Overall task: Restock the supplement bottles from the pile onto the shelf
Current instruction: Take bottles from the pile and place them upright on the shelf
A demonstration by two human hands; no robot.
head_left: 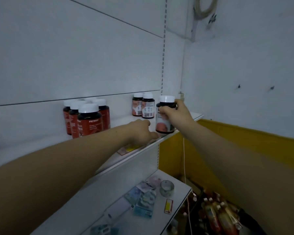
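Observation:
My right hand (175,112) grips a dark supplement bottle (165,123) with a white cap, standing upright at the front edge of the white shelf (122,121). My left hand (143,131) rests on the shelf edge just left of that bottle, its fingers curled down and holding nothing. Two matching bottles (143,106) stand behind, near the back panel. A cluster of several red-labelled bottles (87,117) stands further left on the same shelf. The pile of bottles (217,212) lies low at the bottom right.
A lower shelf (180,199) carries flat packets (143,197), a roll of clear tape (166,187) and a small yellow tag. A yellow wall panel (244,138) and a hanging white cord (184,160) are to the right. A slotted upright (163,53) bounds the shelf.

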